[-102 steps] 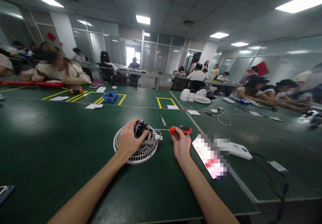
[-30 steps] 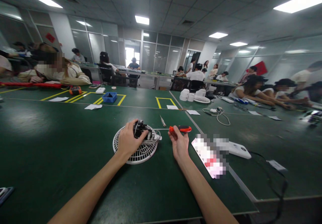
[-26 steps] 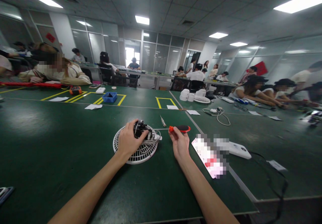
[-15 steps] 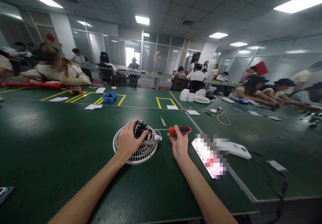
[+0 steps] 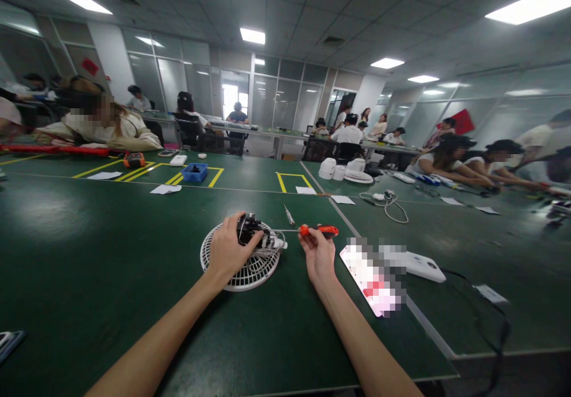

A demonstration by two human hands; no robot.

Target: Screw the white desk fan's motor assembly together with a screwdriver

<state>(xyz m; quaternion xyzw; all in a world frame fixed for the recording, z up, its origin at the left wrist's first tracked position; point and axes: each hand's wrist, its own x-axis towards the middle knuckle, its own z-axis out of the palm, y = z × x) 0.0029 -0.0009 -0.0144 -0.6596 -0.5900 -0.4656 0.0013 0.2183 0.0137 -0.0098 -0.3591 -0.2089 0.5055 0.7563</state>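
Note:
My left hand (image 5: 229,248) is closed around a black fan motor assembly (image 5: 250,228) with white wires, which sits on a round white fan grille (image 5: 245,278). In my right hand (image 5: 319,253) is a screwdriver (image 5: 328,231) with a red and black handle, pinched between thumb and fingers. Its shaft lies level, pointing left, with the tip at the right side of the motor assembly; the exact contact point is too small to make out. A small silver screwdriver-like tool (image 5: 289,214) lies just behind the shaft on the green table (image 5: 111,266).
To the right of my right hand lie a lit phone (image 5: 370,281) and a white device (image 5: 423,266) with a dark strap. Farther back are a blue bin (image 5: 194,172), white fan parts (image 5: 328,168), a white cable (image 5: 395,206) and paper slips. Other people sit around the tables.
The screwdriver handle has turned about its axis, showing more red now. The fingers of my right hand have shifted slightly on it. My left hand and the motor assembly stay put.

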